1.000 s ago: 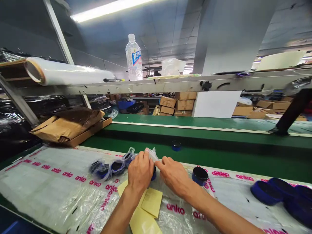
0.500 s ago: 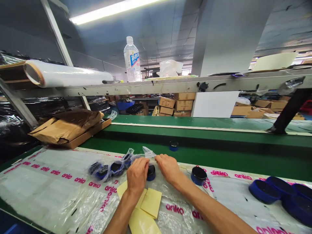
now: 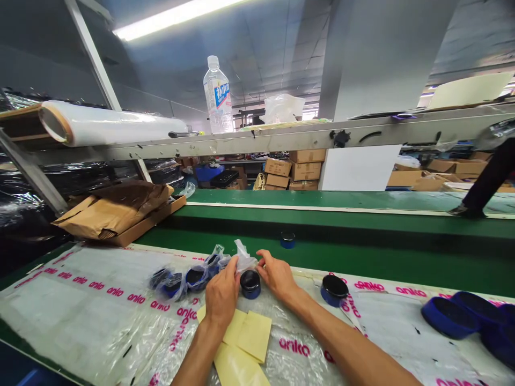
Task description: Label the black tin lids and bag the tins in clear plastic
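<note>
A small clear plastic bag [image 3: 244, 258] is bunched up between my two hands. My left hand [image 3: 222, 294] pinches its left side between thumb and fingers. At the bag's right edge, the curled fingertips of my right hand [image 3: 277, 274] close on the film. Just below the bag, a round blue container with a black top [image 3: 250, 284] rests on the plastic-covered table, between the hands. Left of my left hand lie several similar blue containers [image 3: 196, 276] wrapped in clear bags. Yellow paper sheets [image 3: 251, 335] lie under and beside my left wrist.
Another blue container [image 3: 335, 290] sits right of my right hand, with a cluster of them [image 3: 450, 317] farther right. One more [image 3: 287, 239] stands on the green surface behind. A cardboard tray [image 3: 148, 220] with brown paper is at left. A shelf rail [image 3: 281, 135] crosses above, bearing a bottle [image 3: 218, 99].
The bag's film has bunched higher and looks fuller between my hands. My left hand has shifted slightly left and down, uncovering more of the container below. The view has turned slightly left.
</note>
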The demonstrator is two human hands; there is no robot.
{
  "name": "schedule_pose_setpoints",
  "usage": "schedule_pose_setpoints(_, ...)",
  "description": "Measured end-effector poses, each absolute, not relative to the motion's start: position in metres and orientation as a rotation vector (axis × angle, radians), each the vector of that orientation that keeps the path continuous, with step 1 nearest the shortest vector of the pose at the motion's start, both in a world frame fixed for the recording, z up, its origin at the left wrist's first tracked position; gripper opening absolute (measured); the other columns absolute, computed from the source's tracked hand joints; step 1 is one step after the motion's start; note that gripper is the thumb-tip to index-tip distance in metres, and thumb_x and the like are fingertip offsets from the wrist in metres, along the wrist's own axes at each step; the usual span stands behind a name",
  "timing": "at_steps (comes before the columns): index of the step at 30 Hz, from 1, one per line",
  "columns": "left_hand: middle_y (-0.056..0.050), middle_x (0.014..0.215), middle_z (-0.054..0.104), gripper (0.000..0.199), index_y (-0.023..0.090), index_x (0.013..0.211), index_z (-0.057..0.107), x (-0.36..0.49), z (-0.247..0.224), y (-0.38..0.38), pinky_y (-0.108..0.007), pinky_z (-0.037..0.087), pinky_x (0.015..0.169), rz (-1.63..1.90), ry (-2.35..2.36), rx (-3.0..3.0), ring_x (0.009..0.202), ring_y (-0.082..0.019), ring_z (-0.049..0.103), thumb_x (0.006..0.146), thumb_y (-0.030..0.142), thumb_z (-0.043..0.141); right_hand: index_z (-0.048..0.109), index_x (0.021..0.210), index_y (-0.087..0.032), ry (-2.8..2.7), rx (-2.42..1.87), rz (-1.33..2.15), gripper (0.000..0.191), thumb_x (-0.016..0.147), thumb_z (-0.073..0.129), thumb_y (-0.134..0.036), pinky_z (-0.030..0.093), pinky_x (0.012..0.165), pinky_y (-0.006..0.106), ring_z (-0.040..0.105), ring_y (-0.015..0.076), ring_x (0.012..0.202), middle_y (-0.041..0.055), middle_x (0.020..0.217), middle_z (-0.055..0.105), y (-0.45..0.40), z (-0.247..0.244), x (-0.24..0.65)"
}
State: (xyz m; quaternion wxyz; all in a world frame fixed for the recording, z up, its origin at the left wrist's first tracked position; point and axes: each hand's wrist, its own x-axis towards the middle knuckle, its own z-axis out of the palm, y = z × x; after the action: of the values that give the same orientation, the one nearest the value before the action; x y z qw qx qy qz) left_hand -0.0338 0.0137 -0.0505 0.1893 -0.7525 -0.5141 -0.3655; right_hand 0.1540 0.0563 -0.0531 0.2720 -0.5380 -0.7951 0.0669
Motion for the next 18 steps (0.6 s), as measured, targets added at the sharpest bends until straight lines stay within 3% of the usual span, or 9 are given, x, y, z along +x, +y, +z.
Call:
schedule_pose_setpoints(3,-0.004,0.093,0.075,0.023,0.02,0.117,0.058,-0.037,-0.054,0.007,-0.026,0.051,0.068,-1.02,-1.476,-2.146,0.078,-0.018,0.072,0.097,0.017,0.046,0.066,0.103,-0.022,-2.146,-1.394,0.216,0.014,0.095,0.06,-0.013,0.04,0.07,0.023,0.069,0.0176,0.087,0.0002,0.096,0.075,0.051,-0.057,0.159)
schedule_pose_setpoints(5,-0.003,0.093,0.075,0.02,0.021,0.11,0.059,-0.038,-0.055,0.003,-0.026,0.051,0.067,-1.021,-1.506,-2.155,0.078,-0.018,0.073,0.095,0.016,0.048,0.068,0.096,-0.021,-2.149,-1.361,0.227,0.014,0.094,0.059,-0.011,0.04,0.072,0.023,0.068,0.0167,0.085,0.0004,0.093,0.074,0.046,-0.058,0.162)
schedule_pose_setpoints(11,-0.002,0.089,0.075,0.023,0.022,0.111,0.056,-0.043,-0.058,-0.006,-0.025,0.051,0.066,-0.995,-1.579,-2.184,0.077,-0.018,0.073,0.092,0.012,0.05,0.067,0.099,-0.019,-2.197,-1.284,0.206,0.018,0.093,0.054,-0.009,0.043,0.076,0.024,0.066,0.017,0.086,0.0024,0.095,0.072,0.032,-0.057,0.171)
schedule_pose_setpoints(18,-0.002,0.089,0.072,0.02,0.022,0.091,0.062,-0.044,-0.051,-0.015,-0.029,0.051,0.073,-0.82,-1.544,-2.354,0.083,-0.02,0.07,0.085,0.005,0.052,0.066,0.104,-0.019,-2.406,-1.15,0.1,0.018,0.095,0.054,-0.01,0.045,0.087,0.028,0.062,0.02,0.104,0.0057,0.111,0.068,0.023,-0.059,0.18)
